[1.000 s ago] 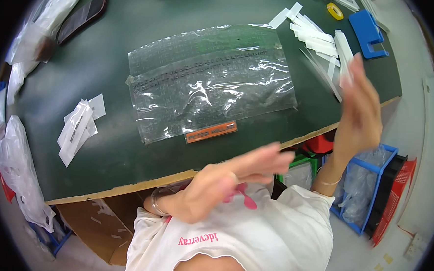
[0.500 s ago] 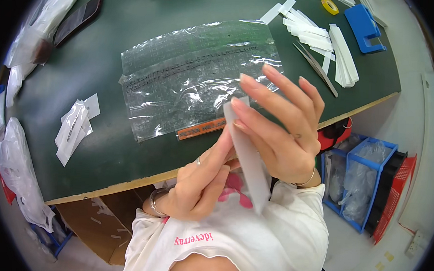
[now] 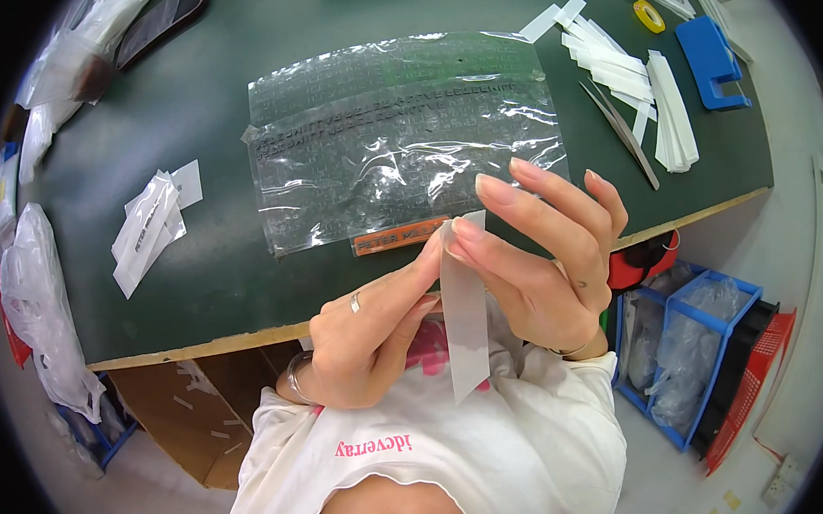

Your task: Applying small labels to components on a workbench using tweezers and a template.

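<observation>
A whitish translucent strip (image 3: pixel 465 320) hangs down in front of my chest, its upper end pinched between both hands. My left hand (image 3: pixel 361 338) is closed, with the thumb and index fingertips at the strip's upper left edge. From the other side, the thumb and index finger of my right hand (image 3: pixel 551 264) grip the same end, while its other fingers are spread. Just beyond the hands, a clear plastic sheet (image 3: pixel 341 174) with raised lettering lies on the table. An orange lettered strip (image 3: pixel 384 240) sits at the sheet's near edge, partly covered by my fingers.
Tweezers (image 3: pixel 624 140), piled white strips (image 3: pixel 608 67), a yellow tape roll (image 3: pixel 648 16) and a blue dispenser (image 3: pixel 708 63) lie far right. Printed strips (image 3: pixel 152 228) and a phone (image 3: pixel 166 21) are at left. Plastic bags (image 3: pixel 41 303) hang past the table's left edge; a blue-framed rack (image 3: pixel 707 310) stands right.
The strip has swung from a slanted, edge-on position to hanging nearly straight with its flat side showing. Both hands have dropped slightly lower, still pinching its upper end.
</observation>
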The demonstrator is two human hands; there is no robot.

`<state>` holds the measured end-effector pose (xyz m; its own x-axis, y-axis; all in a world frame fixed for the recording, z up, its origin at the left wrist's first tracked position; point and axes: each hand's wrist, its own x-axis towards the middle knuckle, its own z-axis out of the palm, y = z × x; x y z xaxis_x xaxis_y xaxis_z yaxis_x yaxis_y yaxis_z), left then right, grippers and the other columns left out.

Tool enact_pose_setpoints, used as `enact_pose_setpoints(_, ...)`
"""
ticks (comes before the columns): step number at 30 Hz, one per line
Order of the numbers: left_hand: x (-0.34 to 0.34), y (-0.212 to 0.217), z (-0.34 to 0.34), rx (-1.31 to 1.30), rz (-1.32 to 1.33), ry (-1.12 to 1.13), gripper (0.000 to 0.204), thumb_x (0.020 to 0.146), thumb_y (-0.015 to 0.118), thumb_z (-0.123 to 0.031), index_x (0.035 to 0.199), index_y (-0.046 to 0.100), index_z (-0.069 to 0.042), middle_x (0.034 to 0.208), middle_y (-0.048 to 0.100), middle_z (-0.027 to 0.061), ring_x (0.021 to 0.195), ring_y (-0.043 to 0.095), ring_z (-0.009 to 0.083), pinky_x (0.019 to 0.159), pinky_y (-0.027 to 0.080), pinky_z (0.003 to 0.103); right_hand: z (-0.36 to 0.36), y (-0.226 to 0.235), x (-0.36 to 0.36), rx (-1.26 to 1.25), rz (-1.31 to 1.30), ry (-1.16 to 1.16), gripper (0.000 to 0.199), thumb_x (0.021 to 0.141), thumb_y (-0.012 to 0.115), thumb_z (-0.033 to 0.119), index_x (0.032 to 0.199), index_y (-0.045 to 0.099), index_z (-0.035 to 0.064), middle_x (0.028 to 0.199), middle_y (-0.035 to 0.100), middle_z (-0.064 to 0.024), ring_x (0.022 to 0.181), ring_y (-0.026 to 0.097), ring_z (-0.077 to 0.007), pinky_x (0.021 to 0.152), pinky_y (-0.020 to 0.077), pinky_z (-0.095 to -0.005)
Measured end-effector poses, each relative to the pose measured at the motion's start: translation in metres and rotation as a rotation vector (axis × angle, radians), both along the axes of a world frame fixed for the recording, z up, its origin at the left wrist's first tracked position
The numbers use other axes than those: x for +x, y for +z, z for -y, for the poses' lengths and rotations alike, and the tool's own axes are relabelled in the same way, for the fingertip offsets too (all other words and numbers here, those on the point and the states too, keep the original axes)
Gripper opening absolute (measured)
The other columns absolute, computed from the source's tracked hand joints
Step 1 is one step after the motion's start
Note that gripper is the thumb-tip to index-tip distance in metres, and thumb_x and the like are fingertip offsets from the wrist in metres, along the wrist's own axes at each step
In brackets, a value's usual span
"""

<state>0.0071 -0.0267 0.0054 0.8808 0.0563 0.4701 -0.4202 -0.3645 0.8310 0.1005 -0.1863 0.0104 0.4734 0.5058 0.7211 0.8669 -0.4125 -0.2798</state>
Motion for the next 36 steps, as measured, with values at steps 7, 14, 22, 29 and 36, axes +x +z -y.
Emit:
enact_pose_setpoints(7, -0.004, -0.001, 0.001, -0.082, -0.017, 0.001, 0.042, 0.079, 0.067, 0.015, 0.12, 0.06, 0.008, 0.114, 0.065, 0.0277, 0.1, 0.07, 0.0322, 0.084, 0.058, 0.035, 0.002, 0.01, 0.009, 0.048, -0.275, 0.153, 0.025, 0.07, 0.083, 0.012, 0.092, 0.07, 0.014, 0.118, 0.066, -0.0088, 0.115, 0.06, -0.027, 0.105, 0.0378, -0.0418)
enact_pose_setpoints(14, 0.002, -0.008, -0.001, -0.289, 0.033, -0.007, 0.033, 0.076, 0.075, 0.01, 0.105, 0.061, 0.002, 0.103, 0.065, 0.0211, 0.098, 0.068, 0.0347, 0.083, 0.059, 0.038, -0.003, 0.01, 0.012, 0.178, -0.835, 0.624, 0.024, 0.067, 0.082, 0.007, 0.085, 0.066, 0.004, 0.114, 0.064, -0.0199, 0.117, 0.057, -0.0332, 0.1, 0.0436, -0.0429)
enact_pose_setpoints(22, 0.005, -0.009, -0.002, -0.779, 0.318, -0.078, 0.037, 0.069, 0.083, 0.003, 0.096, 0.059, -0.002, 0.09, 0.059, 0.0125, 0.083, 0.065, 0.0289, 0.073, 0.057, 0.038, -0.003, 0.0, 0.003, 0.878, -0.901, 0.746, 0.014, 0.08, 0.076, 0.009, 0.083, 0.063, 0.0055, 0.1, 0.062, -0.0109, 0.102, 0.061, -0.0282, 0.081, 0.0516, -0.038)
enact_pose_setpoints(29, -0.007, 0.003, -0.024, -0.111, 0.027, -0.057, 0.042, 0.065, 0.087, -0.005, 0.099, 0.063, -0.002, 0.079, 0.053, 0.0053, 0.064, 0.052, 0.0175, 0.053, 0.043, 0.029, 0.02, 0.01, 0.016, 0.686, -0.896, 1.011, 0.015, 0.085, 0.074, 0.009, 0.087, 0.059, 0.0062, 0.092, 0.06, -0.0152, 0.078, 0.063, -0.0196, 0.067, 0.054, -0.0293)
enact_pose_setpoints(36, -0.015, 0.007, -0.038, 0.182, -0.105, 0.09, 0.044, 0.062, 0.09, -0.014, 0.096, 0.065, 0.0, 0.074, 0.05, 0.0023, 0.06, 0.046, 0.0148, 0.052, 0.036, 0.028, 0.019, -0.001, 0.0, 0.807, -0.965, 0.592, 0.032, 0.072, 0.086, 0.005, 0.094, 0.062, 0.0035, 0.091, 0.065, -0.0152, 0.064, 0.062, -0.0178, 0.055, 0.05, -0.0251)
